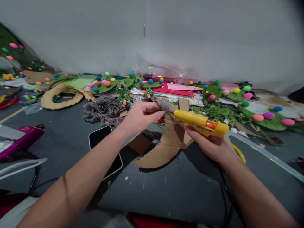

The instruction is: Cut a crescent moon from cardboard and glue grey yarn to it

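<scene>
My right hand point(213, 142) is wrapped round a yellow hot glue gun point(199, 122), its nozzle pointing left at a band of grey yarn point(165, 105). That yarn is wound round the upper end of a curved cardboard cutout point(163, 148). With fingers pinched, my left hand point(144, 117) grips the cutout's yarn-wrapped end; the exact fingertip contact is partly hidden. The nozzle tip lies at or very near the yarn. A loose heap of grey yarn point(102, 109) lies left of the hands, and a smaller cardboard piece point(139, 143) sits below my left wrist.
A smartphone point(104, 136) lies partly under my left forearm. Further left are a tan ring point(59, 96) and a purple tool point(23, 139). Green leaves with coloured pompoms point(263, 117) line the back by the wall. A clear strip point(268, 155) stretches along the right.
</scene>
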Tool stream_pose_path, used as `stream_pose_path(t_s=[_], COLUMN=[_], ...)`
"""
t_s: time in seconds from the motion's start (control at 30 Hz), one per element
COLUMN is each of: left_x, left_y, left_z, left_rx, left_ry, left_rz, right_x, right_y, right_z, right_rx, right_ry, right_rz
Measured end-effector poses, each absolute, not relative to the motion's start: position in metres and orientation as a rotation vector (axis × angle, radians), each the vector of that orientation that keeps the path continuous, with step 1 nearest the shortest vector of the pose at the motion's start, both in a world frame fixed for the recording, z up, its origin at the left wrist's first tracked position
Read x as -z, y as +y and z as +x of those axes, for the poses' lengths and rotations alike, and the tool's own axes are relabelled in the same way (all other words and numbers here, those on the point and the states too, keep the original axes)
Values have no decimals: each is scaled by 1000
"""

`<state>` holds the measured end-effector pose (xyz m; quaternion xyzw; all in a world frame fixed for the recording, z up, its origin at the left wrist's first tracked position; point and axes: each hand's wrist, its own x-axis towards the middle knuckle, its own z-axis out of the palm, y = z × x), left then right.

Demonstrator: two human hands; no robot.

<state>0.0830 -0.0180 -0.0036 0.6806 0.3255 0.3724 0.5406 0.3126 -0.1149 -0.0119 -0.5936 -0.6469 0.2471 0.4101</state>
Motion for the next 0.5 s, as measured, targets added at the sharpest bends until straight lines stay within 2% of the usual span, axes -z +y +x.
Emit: stream_pose_path(t_s=[0.5], left_x=[3], left_y=[-16], left_z=[83], left_rx=[-842], left_ry=[841], left_rz=[1509], right_x=[13], right_y=[-117], right_z=[314], right_rx=[-674], right_ry=[-1629], right_rz=[-1530])
